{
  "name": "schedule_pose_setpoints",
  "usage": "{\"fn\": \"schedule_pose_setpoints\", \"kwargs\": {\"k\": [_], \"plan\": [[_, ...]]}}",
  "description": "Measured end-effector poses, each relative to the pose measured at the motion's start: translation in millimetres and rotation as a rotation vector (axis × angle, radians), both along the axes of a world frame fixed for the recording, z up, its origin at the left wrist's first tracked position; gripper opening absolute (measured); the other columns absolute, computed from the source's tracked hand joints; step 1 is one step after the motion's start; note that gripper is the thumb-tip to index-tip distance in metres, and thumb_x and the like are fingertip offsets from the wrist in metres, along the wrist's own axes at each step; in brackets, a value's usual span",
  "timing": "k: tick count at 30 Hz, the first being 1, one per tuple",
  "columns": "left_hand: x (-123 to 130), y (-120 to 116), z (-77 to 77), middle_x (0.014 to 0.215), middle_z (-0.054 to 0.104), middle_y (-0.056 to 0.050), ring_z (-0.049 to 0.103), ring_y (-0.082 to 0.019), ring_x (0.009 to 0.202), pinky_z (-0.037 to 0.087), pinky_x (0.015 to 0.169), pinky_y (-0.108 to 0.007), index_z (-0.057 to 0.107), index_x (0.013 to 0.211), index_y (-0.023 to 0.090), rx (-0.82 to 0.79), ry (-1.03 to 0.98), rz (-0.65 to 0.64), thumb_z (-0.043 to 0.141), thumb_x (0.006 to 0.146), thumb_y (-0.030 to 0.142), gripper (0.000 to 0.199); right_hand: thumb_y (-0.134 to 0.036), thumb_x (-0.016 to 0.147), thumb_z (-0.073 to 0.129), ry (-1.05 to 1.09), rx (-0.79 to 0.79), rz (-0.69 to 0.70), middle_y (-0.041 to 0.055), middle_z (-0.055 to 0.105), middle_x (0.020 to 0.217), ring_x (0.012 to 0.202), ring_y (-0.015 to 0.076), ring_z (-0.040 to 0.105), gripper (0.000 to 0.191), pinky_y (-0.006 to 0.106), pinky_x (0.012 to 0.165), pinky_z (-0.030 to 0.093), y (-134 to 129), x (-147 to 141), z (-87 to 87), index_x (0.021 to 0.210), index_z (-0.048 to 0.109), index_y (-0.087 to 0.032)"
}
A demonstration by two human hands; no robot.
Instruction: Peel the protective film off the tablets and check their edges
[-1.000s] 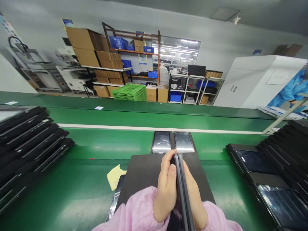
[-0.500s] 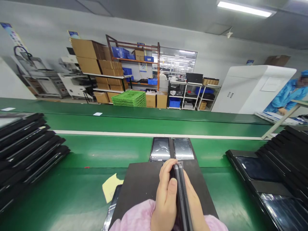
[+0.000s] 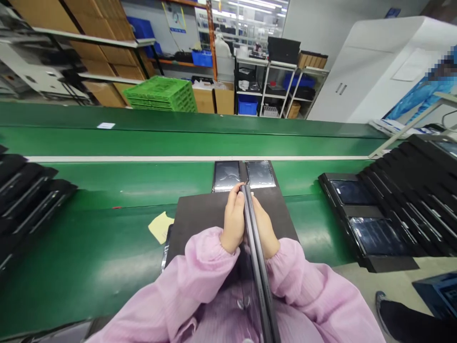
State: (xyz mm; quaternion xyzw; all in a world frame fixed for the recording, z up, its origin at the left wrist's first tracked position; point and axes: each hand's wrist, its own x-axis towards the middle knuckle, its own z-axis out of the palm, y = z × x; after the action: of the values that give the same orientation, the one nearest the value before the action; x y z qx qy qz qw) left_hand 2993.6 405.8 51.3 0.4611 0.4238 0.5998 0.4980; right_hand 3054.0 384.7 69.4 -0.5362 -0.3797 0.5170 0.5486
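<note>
Two thin dark tablet-like devices [image 3: 257, 257] stand on edge, face to face, between my palms. My left hand [image 3: 234, 220] presses on their left side, fingers together near the far end. Against the right side lies my right hand [image 3: 264, 227], its fingers partly hidden behind the devices. Below them is a dark flat board [image 3: 200, 212]. Beyond my fingertips, two screens in clear film, a left one [image 3: 227, 175] and a right one [image 3: 260, 174], lie side by side. A yellow paper note [image 3: 160, 227] rests left of the board, beside a partly hidden device with a shiny edge.
Black trays with devices are stacked at the left [image 3: 28, 195] and at the right [image 3: 371, 224] on the green bench [image 3: 107, 257]. Behind the bench are green crates [image 3: 162, 93], shelves and a white cabinet [image 3: 367, 71]. A person in blue stands at the far right.
The view has tilted down, showing more of my sleeves and the floor at the right. My hands still hold the two devices upright, which now show more of their length.
</note>
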Motion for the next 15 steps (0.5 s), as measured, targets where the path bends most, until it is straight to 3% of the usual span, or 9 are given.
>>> {"fn": "schedule_pose_setpoints", "kwargs": {"k": [4, 6, 8, 10, 12, 13, 15], "plan": [[1, 7, -15.9, 0.120, 0.057, -0.009, 0.052, -0.021, 0.113, 0.035, 0.101, -0.036, 0.052, 0.115, 0.019, -0.032, 0.004, -0.018, 0.040, 0.089, 0.043, 0.037, -0.025, 0.086, 0.040, -0.047, 0.140, 0.012, 0.0083, 0.053, 0.131, 0.120, 0.0212, 0.049, 0.047, 0.036, 0.101, 0.041, -1, 10, -20.6, 0.132, 0.044, -0.017], [-2, 10, -22.0, 0.127, 0.053, -0.011, 0.047, -0.022, 0.119, 0.031, 0.105, -0.037, 0.050, 0.119, 0.018, -0.036, 0.015, -0.027, 0.041, 0.088, 0.046, 0.043, -0.015, 0.085, 0.037, -0.349, 0.385, 0.101, 0.0076, 0.043, 0.139, 0.128, 0.0209, 0.041, 0.047, 0.039, 0.103, 0.039, -11, 23, -20.3, 0.131, 0.046, -0.021], [-9, 10, -18.0, 0.137, 0.044, -0.012, 0.035, -0.024, 0.130, 0.022, 0.110, -0.039, 0.047, 0.124, 0.018, -0.046, 0.031, 0.015, 0.048, 0.083, 0.051, 0.053, -0.006, 0.083, 0.036, -0.873, 0.726, 0.310, 0.0070, 0.034, 0.145, 0.135, 0.0242, 0.028, 0.048, 0.049, 0.107, 0.030, -23, 39, -14.1, 0.124, 0.053, -0.024], [-21, 3, 1.3, 0.145, 0.035, -0.011, 0.028, -0.026, 0.134, 0.020, 0.110, -0.040, 0.044, 0.130, 0.021, -0.028, -0.042, 0.104, 0.054, 0.078, 0.057, 0.063, -0.003, 0.082, 0.040, -1.292, 1.034, 0.435, 0.0067, 0.043, 0.140, 0.136, 0.0272, 0.024, 0.045, 0.056, 0.108, 0.023, -31, 57, -8.0, 0.117, 0.058, -0.025], [-34, -19, 32.5, 0.146, 0.033, -0.009, 0.041, -0.026, 0.124, 0.037, 0.099, -0.041, 0.039, 0.133, 0.027, 0.057, -0.304, 0.089, 0.047, 0.077, 0.065, 0.069, -0.014, 0.087, 0.044, -1.495, 1.223, 0.459, 0.0070, 0.054, 0.131, 0.130, 0.0253, 0.037, 0.024, 0.051, 0.112, 0.018, -33, 70, -6.4, 0.099, 0.064, -0.022], [-41, -34, 49.2, 0.145, 0.034, -0.010, 0.048, -0.028, 0.115, 0.044, 0.089, -0.043, 0.039, 0.134, 0.029, 0.082, -0.485, -0.048, 0.039, 0.075, 0.072, 0.073, -0.019, 0.089, 0.044, -1.541, 1.284, 0.438, 0.0054, 0.059, 0.124, 0.125, 0.0238, 0.044, 0.020, 0.049, 0.113, 0.018, -33, 75, -7.3, 0.090, 0.064, -0.022], [-55, -70, 77.1, 0.139, 0.043, -0.013, 0.057, -0.032, 0.102, 0.047, 0.082, -0.050, 0.045, 0.131, 0.029, 0.019, -0.667, -0.490, 0.032, 0.065, 0.084, 0.087, -0.024, 0.091, 0.042, -1.587, 1.349, 0.378, 0.0017, 0.067, 0.109, 0.114, 0.0204, 0.053, 0.023, 0.045, 0.112, 0.022, -30, 82, -9.9, 0.077, 0.061, -0.023]]}}
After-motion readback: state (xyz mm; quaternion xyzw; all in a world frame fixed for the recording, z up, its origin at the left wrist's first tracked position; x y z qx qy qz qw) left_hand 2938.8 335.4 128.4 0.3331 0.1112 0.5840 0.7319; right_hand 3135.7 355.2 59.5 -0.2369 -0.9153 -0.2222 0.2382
